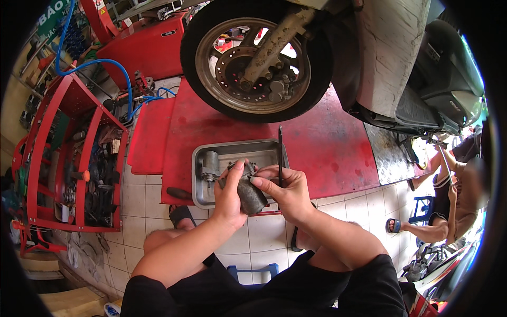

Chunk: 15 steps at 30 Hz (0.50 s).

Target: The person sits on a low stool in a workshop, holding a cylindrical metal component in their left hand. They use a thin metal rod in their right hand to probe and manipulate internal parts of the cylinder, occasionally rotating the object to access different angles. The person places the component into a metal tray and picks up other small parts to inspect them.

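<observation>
A: Closest to us, what have we got in our hands?

B: Our left hand (231, 196) is wrapped round a grimy dark metal part (247, 191), thumb up along its side. Our right hand (285, 194) is closed on the same part from the other side, and its fingers also pinch a thin dark rod (280, 157) that stands nearly upright. So both hands are shut on something, neither is slack.

A: And where does the part sit?

B: We hold it just above the near edge of a shallow steel tray (232, 150), which rests on the red ramp (317, 142). I cannot tell whether the part touches the tray.

A: Anything in the tray?

B: A small grey cylindrical piece (210, 166) lies in its left half, near our left thumb but apart from it.

A: Further out?

B: A scooter's front wheel (256, 59) stands on the ramp beyond the tray, its brake disc (248, 66) facing us. To our left is a red tool trolley (68, 158) full of parts, with a blue hose (100, 66) looping behind it. At the right another person (454, 195) crouches, well apart from us.
</observation>
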Available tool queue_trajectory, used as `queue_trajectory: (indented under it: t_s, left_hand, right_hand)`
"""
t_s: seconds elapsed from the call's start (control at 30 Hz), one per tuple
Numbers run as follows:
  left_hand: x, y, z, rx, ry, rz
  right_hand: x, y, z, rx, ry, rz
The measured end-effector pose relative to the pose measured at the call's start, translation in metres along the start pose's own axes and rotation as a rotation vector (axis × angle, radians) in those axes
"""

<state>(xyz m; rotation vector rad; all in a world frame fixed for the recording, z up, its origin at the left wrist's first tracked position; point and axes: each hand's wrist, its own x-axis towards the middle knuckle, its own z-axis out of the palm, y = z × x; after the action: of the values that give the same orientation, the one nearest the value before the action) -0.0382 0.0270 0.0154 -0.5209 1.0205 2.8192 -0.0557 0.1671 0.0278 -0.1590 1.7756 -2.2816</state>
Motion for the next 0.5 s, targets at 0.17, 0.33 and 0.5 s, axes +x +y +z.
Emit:
queue_trajectory:
  t_s: [0.17, 0.33, 0.5]
  left_hand:
    - [-0.0022, -0.0019, 0.0011, -0.005, 0.026, -0.041]
    - [0.0013, -0.0027, -0.0028, -0.064, -0.029, -0.059]
    - [0.0000, 0.0014, -0.0025, -0.156, 0.012, -0.092]
  right_hand:
    - [0.0018, 0.0035, -0.0003, 0.011, 0.049, -0.015]
    - [-0.0017, 0.0016, -0.0012, 0.015, -0.015, 0.025]
    - [-0.0010, -0.0031, 0.0024, 0.029, 0.006, 0.028]
